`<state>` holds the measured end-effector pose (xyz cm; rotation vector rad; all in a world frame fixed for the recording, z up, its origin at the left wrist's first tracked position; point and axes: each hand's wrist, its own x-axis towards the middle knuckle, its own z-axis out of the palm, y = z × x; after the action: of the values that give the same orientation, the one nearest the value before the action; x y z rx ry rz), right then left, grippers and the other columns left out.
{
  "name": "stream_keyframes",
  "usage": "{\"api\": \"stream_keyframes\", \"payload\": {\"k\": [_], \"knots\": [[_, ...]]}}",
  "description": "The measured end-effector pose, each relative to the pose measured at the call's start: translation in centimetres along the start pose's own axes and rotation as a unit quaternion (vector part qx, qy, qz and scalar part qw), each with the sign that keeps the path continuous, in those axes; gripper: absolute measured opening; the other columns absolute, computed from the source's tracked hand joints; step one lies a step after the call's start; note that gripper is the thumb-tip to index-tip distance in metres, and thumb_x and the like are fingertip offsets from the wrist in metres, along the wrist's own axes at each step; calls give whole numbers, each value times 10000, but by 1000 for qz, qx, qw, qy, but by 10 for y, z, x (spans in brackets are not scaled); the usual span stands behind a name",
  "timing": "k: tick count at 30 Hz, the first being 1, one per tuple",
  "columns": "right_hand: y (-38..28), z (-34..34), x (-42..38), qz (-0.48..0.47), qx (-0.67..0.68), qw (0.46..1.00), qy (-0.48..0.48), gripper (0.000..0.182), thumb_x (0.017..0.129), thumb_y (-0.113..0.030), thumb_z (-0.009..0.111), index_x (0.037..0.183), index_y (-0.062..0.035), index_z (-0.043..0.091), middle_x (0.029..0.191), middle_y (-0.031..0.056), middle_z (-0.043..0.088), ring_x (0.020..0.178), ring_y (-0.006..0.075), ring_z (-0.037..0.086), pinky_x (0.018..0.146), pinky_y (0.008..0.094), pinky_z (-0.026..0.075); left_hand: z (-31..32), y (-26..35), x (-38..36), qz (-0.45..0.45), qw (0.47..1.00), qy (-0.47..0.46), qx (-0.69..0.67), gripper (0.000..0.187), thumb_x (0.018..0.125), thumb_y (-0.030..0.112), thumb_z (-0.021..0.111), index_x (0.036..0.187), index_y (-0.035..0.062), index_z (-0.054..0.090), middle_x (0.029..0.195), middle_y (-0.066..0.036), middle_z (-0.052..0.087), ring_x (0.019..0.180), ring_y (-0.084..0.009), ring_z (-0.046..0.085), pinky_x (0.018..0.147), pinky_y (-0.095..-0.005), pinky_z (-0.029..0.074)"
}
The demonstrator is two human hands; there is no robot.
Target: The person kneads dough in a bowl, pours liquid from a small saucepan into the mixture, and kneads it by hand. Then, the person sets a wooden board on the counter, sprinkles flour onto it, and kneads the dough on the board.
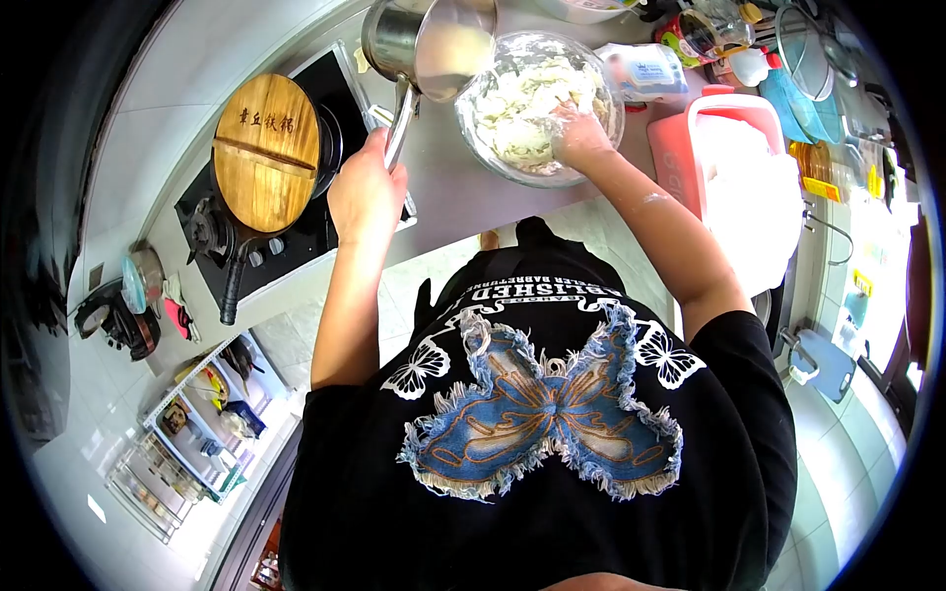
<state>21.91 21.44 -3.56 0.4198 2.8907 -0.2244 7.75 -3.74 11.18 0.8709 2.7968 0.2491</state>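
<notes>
A metal saucepan [394,37] with pale liquid in it tilts over the left rim of a glass bowl [473,148]. My left hand [367,192] is wrapped round the pan's long handle. Inside the bowl lies a lumpy, pale, floury dough [512,113]. My right hand [583,138] reaches into the bowl's right side, its fingers in the dough and dusted with flour. Those fingertips are partly hidden, so I cannot make out whether they grip any of it.
Left of the bowl, a wooden-lidded pan [266,153] sits on the black stove [286,261], handle towards me. Right are a white packet [645,74], a pink container [675,148] with a bright white bag, bottles and a strainer [803,49]. The counter edge [463,231] lies before me.
</notes>
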Motion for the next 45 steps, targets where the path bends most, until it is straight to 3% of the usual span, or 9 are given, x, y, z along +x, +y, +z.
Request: {"api": "stream_keyframes", "payload": {"k": [4, 10, 26, 29, 31, 32, 35, 38, 45], "knots": [[-3, -4, -2, 12, -63, 997, -40, 397, 808, -141, 492, 1192, -55, 550, 1261, 101, 542, 1225, 236, 459, 1008, 416, 352, 0, 0, -2, 6, 1000, 7, 22, 420, 774, 141, 609, 1189, 129, 541, 802, -147, 656, 765, -332, 644, 680, -439, 505], [1, 11, 0, -9, -53, 998, 35, 342, 770, -120, 526, 1093, -32, 597, 1177, 128, 575, 1142, 263, 512, 949, 382, 409, -2, 1, -6, 1, 1000, 6, 30, 418, 771, 131, 616, 1182, 130, 542, 792, -143, 650, 755, -333, 642, 673, -442, 502], [-3, 3, -3, -8, -63, 998, 30, 332, 771, -103, 516, 1081, -18, 596, 1152, 144, 584, 1132, 273, 511, 946, 381, 412, -8, 1, -8, -9, 1000, 9, 27, 404, 770, 131, 615, 1168, 144, 550, 814, -131, 654, 775, -333, 640, 678, -431, 503], [-2, 2, -3, 4, -29, 1000, 3, 342, 774, -116, 519, 1095, -21, 591, 1160, 135, 582, 1149, 274, 499, 958, 386, 402, 3, -11, 1, 7, 996, 17, -83, 381, 759, 93, 602, 1138, 109, 566, 788, -125, 653, 769, -299, 651, 688, -405, 503], [-1, 6, -5, 8, -43, 999, -5, 376, 799, -131, 490, 1159, -58, 568, 1249, 105, 551, 1178, 249, 496, 984, 396, 376, 11, -17, 13, 12, 959, -23, -282, 275, 762, 46, 577, 1037, 55, 577, 669, -96, 612, 583, -217, 618, 536, -350, 482], [-1, 9, -4, 8, -43, 999, -4, 376, 799, -131, 490, 1159, -58, 568, 1249, 105, 551, 1178, 249, 496, 984, 396, 376, 12, -20, 22, 13, 959, -22, -281, 275, 762, 46, 577, 1037, 55, 577, 669, -96, 612, 583, -217, 618, 536, -350, 482], [1, 13, -9, 21, -2, 1000, 10, 354, 799, -123, 487, 1136, -65, 577, 1224, 102, 560, 1172, 254, 495, 971, 399, 385, 22, -21, 50, -51, 836, -144, -527, 118, 787, 18, 549, 902, 38, 537, 593, -8, 480, 371, -76, 386, 323, -243, 289], [-3, 6, -14, 33, 31, 999, -29, 339, 796, -119, 490, 1120, -68, 579, 1183, 100, 574, 1155, 259, 500, 961, 406, 392, 55, -23, 95, -49, 811, -167, -558, 144, 794, 31, 561, 936, 32, 538, 580, 4, 460, 368, -66, 373, 328, -238, 300], [7, 20, -22, 4, 4, 1000, 25, 307, 749, -93, 516, 1036, -82, 622, 1058, 140, 596, 1083, 292, 522, 919, 404, 426, 106, -14, 152, -74, 770, -213, -597, 130, 777, 30, 581, 898, 24, 535, 605, -13, 490, 397, -86, 407, 354, -244, 332]]}}
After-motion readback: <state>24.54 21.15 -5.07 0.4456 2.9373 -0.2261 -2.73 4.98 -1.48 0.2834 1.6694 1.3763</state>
